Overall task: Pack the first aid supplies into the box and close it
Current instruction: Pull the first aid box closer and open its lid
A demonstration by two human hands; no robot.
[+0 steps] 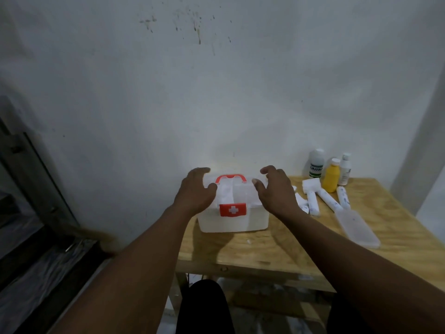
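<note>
A white first aid box (240,219) with a red handle (231,178) and a red cross latch (232,209) stands on the wooden table, lid down. My left hand (196,191) hovers over the lid's left side, fingers spread. My right hand (274,189) hovers over the lid's right side, also spread. Neither hand holds anything. To the right of the box lie several rolled bandages (331,200), a white gauze pad (310,185) and a translucent flat case (358,227). Three bottles stand at the back: white with a green label (316,163), yellow (331,175), white (344,169).
The wooden table (252,249) stands against a stained white wall (216,92). A dark window or door frame (36,189) runs along the left. My dark-clothed knees (204,307) show below the table's front edge.
</note>
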